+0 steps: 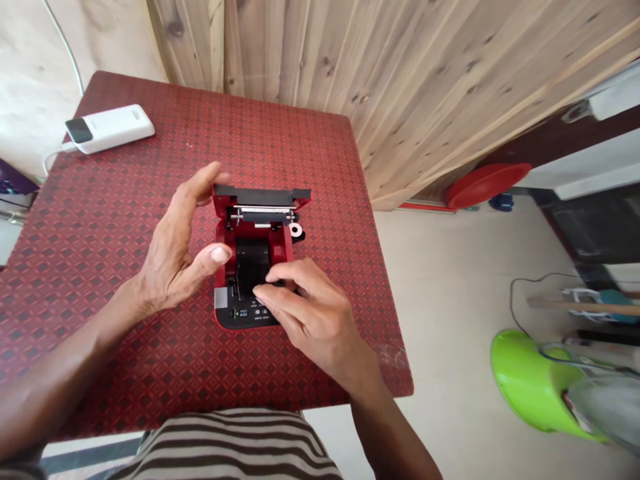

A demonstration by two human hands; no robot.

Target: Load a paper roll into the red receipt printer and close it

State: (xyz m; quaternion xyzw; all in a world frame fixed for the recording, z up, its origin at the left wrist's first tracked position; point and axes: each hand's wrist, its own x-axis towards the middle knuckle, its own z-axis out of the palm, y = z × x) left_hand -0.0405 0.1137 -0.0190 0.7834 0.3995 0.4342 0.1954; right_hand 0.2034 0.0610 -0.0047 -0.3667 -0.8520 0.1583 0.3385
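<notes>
A small red and black machine, which looks like a label printer, stands on the table with its lid raised. A dark roller runs across the lid's inner side. Inside the body is a glossy black piece, maybe a roll or strip. My left hand is open, fingers by the lid's left corner and thumb over the left wall. My right hand reaches in from the lower right, thumb and forefinger drawn together at the black piece's edge. What they pinch is hidden. A white ring shows at the right side.
The red patterned table meets a wooden wall. On its far left corner lies a white power bank with a cable. To the right, a green bin and a red basin are on the floor.
</notes>
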